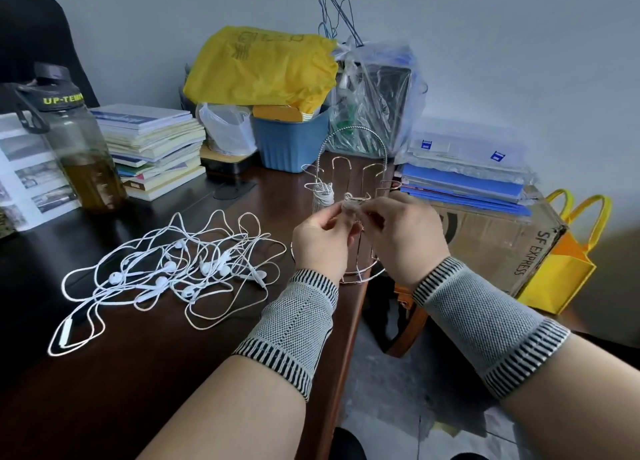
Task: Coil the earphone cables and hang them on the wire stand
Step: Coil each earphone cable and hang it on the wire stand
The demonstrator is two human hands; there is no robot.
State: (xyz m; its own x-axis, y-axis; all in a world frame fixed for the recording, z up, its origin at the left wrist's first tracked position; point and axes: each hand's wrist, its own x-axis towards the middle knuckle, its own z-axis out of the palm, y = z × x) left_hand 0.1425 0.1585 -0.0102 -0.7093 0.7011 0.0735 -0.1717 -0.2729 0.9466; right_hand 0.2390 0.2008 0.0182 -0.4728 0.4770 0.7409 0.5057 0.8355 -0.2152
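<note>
A metal wire stand (351,154) with hooked arms stands at the right edge of the dark desk. One coiled white earphone (323,194) hangs on its left hook. My left hand (320,241) and my right hand (401,231) meet at a front hook, both pinching a small coiled white earphone bundle (350,207), mostly hidden by my fingers. A tangle of several loose white earphones (166,269) lies on the desk to the left. Both wrists wear grey knit bands.
The desk (138,373) ends just right of the stand, with floor below. At the back are a book stack (152,148), a dark water bottle (76,141), a blue bin (291,141) and yellow bag (259,64). A cardboard box (498,245) with folders stands at right.
</note>
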